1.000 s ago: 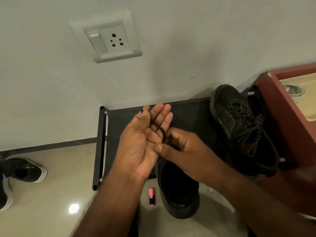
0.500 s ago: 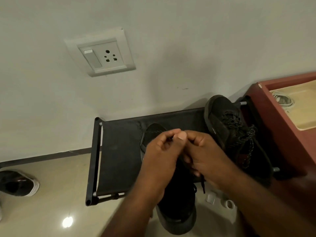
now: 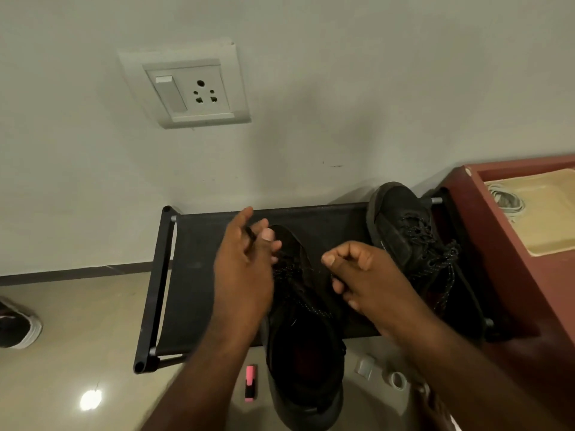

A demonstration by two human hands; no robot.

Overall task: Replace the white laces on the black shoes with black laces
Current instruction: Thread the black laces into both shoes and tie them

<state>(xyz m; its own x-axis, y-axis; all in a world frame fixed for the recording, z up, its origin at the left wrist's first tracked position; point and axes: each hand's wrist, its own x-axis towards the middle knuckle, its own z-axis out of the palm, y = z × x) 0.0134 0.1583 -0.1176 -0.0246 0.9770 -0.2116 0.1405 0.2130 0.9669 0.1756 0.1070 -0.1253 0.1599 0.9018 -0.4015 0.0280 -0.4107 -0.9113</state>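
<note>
- Black fabric on a metal-framed shoe rack (image 3: 189,275) carries both black shoes, set against a pale wall.
- The middle shoe (image 3: 306,353) lies across the rack with its toe toward the wall. Its heel overhangs the front rail above the tiled floor, and dark speckled lacing (image 3: 289,270) crosses its upper.
- The person's left hand (image 3: 245,272) hovers over that shoe's toe, pinching the stiff tip of a black lace (image 3: 250,234) between thumb and forefinger.
- The right hand (image 3: 370,278) hangs just right of the lacing, its fingers (image 3: 350,250) curled inward. Whether they grip a lace cannot be told, as blur and dark-on-dark hide it.
- The second shoe (image 3: 410,241) rests at the rack's right end, toe toward the wall, laced in black speckled cord.
- A pink highlighter (image 3: 250,382) lies on the floor just left of the middle shoe's heel.
- A red-brown cabinet (image 3: 504,275) stands beside the rack's right end, with a coiled pale cable (image 3: 507,200) on its beige top.
- A white switch-and-socket plate (image 3: 186,88) sits on the wall above the rack, and a white-soled shoe (image 3: 18,325) lies on the floor at the left edge.
</note>
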